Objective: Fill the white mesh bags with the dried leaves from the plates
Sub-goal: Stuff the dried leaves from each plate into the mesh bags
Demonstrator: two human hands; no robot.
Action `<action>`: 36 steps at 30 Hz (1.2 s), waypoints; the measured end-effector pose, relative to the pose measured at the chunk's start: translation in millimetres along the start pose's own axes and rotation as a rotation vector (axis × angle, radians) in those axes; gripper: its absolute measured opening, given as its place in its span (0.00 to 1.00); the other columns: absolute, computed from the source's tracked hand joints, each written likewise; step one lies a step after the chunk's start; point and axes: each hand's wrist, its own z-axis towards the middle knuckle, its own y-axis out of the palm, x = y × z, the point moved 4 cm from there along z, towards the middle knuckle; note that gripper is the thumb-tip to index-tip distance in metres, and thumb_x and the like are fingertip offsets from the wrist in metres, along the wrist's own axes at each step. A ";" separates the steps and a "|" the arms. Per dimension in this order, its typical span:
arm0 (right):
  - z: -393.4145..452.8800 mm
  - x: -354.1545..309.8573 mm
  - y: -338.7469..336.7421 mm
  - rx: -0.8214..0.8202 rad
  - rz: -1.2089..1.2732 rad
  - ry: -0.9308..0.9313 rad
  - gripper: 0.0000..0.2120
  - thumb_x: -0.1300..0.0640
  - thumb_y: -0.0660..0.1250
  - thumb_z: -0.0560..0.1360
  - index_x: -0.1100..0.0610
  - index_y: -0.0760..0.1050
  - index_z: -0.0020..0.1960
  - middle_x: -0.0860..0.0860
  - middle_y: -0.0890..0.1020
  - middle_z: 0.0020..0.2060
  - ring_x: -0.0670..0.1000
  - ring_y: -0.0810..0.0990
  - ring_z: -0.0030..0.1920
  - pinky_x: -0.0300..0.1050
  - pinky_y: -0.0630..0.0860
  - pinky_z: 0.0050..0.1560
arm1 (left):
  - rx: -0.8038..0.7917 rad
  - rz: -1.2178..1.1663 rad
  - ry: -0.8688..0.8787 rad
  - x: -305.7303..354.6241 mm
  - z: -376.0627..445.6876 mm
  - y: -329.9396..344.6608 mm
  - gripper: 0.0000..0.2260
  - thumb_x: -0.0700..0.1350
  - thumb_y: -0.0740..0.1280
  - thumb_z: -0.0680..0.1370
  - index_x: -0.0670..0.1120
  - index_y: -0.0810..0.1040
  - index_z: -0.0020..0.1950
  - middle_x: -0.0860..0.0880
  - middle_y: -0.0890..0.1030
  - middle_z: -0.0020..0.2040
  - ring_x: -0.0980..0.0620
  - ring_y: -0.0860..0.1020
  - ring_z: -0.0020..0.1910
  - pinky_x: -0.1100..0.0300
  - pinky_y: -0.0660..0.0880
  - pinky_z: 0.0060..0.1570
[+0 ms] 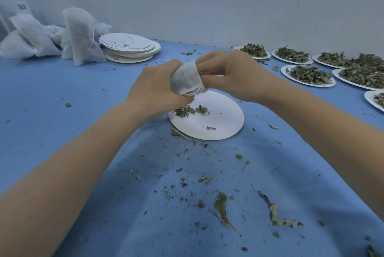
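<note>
A small white mesh bag (187, 79) is held up over a white paper plate (220, 123) in the middle of the blue table. My left hand (153, 88) grips the bag from the left, fingers curled round it. My right hand (230, 75) pinches the bag's top edge from the right. A small clump of dried leaves (187, 110) lies on the plate's left part, partly hidden under my left hand. Several plates heaped with dried leaves (309, 74) stand at the right.
Several filled white mesh bags (81, 36) lean against the wall at the back left. A stack of used plates (128, 47) stands beside them. Leaf crumbs and stems (222, 206) are scattered over the blue cloth (62, 94) near me. A white wall bounds the far side.
</note>
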 end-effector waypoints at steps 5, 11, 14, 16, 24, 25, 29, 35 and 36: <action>7.9 -2.2 8.9 0.148 -0.164 -0.021 0.04 0.66 0.69 0.68 0.67 0.82 0.42 0.56 0.81 0.39 0.50 0.74 0.36 0.41 0.68 0.39 | 0.027 0.098 0.087 13.1 -0.7 4.6 0.12 0.52 0.72 0.68 0.49 0.71 0.41 0.54 0.72 0.34 0.51 0.71 0.36 0.57 0.68 0.34; 8.4 -4.2 20.8 -0.070 -0.015 0.021 0.10 0.69 0.63 0.72 0.62 0.80 0.48 0.58 0.83 0.40 0.45 0.73 0.37 0.38 0.69 0.38 | 0.027 0.022 0.082 12.8 -0.7 -0.4 0.16 0.52 0.72 0.62 0.51 0.71 0.44 0.52 0.76 0.37 0.48 0.75 0.40 0.57 0.71 0.36; 5.4 -2.4 15.6 -0.132 0.067 0.028 0.13 0.69 0.59 0.74 0.61 0.79 0.52 0.55 0.83 0.45 0.50 0.77 0.44 0.39 0.73 0.45 | -0.004 0.014 0.091 14.0 -0.3 -0.9 0.20 0.55 0.72 0.61 0.51 0.71 0.48 0.51 0.78 0.40 0.50 0.76 0.41 0.53 0.75 0.39; 4.1 -1.4 12.8 -0.122 0.068 0.018 0.15 0.68 0.59 0.74 0.58 0.80 0.54 0.53 0.83 0.47 0.53 0.79 0.49 0.45 0.75 0.51 | -0.012 0.030 0.114 15.6 -0.5 -0.2 0.20 0.52 0.74 0.62 0.50 0.71 0.50 0.50 0.78 0.41 0.48 0.76 0.41 0.50 0.75 0.40; 1.0 -1.3 -1.3 -0.076 0.149 0.053 0.20 0.67 0.62 0.71 0.48 0.82 0.53 0.46 0.85 0.44 0.50 0.83 0.50 0.51 0.77 0.58 | -0.026 0.044 0.090 8.3 0.2 -6.4 0.22 0.44 0.72 0.63 0.49 0.73 0.57 0.50 0.78 0.44 0.48 0.75 0.44 0.51 0.74 0.42; 1.3 -2.2 -0.7 -0.072 0.138 0.046 0.18 0.66 0.64 0.71 0.48 0.82 0.53 0.46 0.85 0.46 0.48 0.82 0.50 0.51 0.76 0.58 | -0.022 0.039 0.087 7.8 0.6 -7.1 0.23 0.44 0.72 0.63 0.49 0.74 0.57 0.50 0.78 0.44 0.48 0.75 0.43 0.51 0.74 0.42; 4.7 -6.7 3.2 0.009 0.094 0.022 0.10 0.60 0.69 0.71 0.46 0.82 0.47 0.44 0.83 0.46 0.42 0.81 0.45 0.43 0.76 0.53 | 0.004 0.023 0.110 7.3 1.0 -7.8 0.21 0.46 0.72 0.64 0.48 0.74 0.56 0.50 0.79 0.43 0.46 0.76 0.43 0.51 0.74 0.42; 14.6 -12.2 20.5 -0.104 -0.011 -0.013 0.10 0.64 0.66 0.73 0.56 0.82 0.51 0.56 0.83 0.42 0.50 0.78 0.40 0.37 0.74 0.42 | 0.010 0.022 0.133 7.0 1.4 -3.0 0.23 0.48 0.73 0.65 0.50 0.72 0.58 0.51 0.80 0.43 0.50 0.77 0.44 0.52 0.75 0.44; 14.7 -12.7 20.7 -0.134 0.009 -0.016 0.10 0.64 0.66 0.73 0.57 0.82 0.51 0.57 0.83 0.43 0.52 0.79 0.41 0.39 0.75 0.45 | 0.008 0.021 0.122 5.4 1.4 -3.4 0.24 0.49 0.74 0.65 0.51 0.71 0.59 0.52 0.80 0.44 0.51 0.77 0.44 0.53 0.75 0.44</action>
